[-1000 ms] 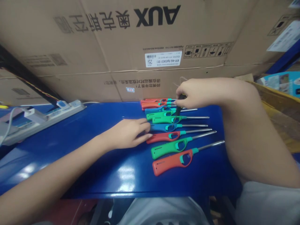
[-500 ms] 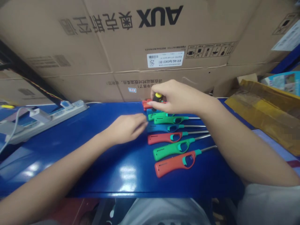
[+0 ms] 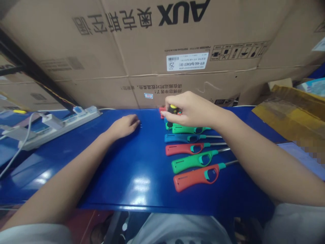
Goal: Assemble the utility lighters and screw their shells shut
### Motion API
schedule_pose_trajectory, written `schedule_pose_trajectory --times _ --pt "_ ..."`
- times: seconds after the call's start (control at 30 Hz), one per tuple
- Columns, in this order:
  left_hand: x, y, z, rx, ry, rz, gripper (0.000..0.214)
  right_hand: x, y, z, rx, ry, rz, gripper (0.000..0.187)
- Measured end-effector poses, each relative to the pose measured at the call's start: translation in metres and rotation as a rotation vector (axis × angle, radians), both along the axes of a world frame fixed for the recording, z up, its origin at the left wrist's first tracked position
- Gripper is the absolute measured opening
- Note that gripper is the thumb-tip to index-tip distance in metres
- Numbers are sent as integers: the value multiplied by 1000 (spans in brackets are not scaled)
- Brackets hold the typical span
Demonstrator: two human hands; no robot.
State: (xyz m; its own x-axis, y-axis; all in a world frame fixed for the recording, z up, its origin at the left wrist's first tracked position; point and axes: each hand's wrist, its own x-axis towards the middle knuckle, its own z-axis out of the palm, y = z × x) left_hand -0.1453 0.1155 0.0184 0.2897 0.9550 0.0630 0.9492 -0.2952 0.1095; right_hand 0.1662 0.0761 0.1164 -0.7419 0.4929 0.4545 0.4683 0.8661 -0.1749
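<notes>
My right hand grips a black and yellow screwdriver, held steeply over the far end of a row of long-nosed lighters. Beneath that hand, a green lighter and others behind it are partly hidden. Nearer to me lie a blue lighter, a red lighter, a green lighter and an orange-red lighter, metal tubes pointing right. My left hand rests on the blue table, left of the row, fingers curled together. Tiny shiny slivers show at its fingertips, too small to name.
A large cardboard box stands upright along the table's back. On the left lies a white power strip with plugs and a cable. Brown-taped packaging sits at the right. The blue table ends just before my lap.
My left hand has moved left, away from the lighters. My right hand keeps the screwdriver over the far lighters and has shifted slightly. The whole view has swung a little.
</notes>
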Motion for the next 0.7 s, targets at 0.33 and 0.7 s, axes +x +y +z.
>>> schedule_pose_trajectory --times 0.33,0.7 --pt "2 -3 6 65 -90 41 35 -1 -3 0 -1 -46 -24 21" --pt "78 -54 -4 46 -474 -593 32 -28 -11 -21 223 -5 -390 39"
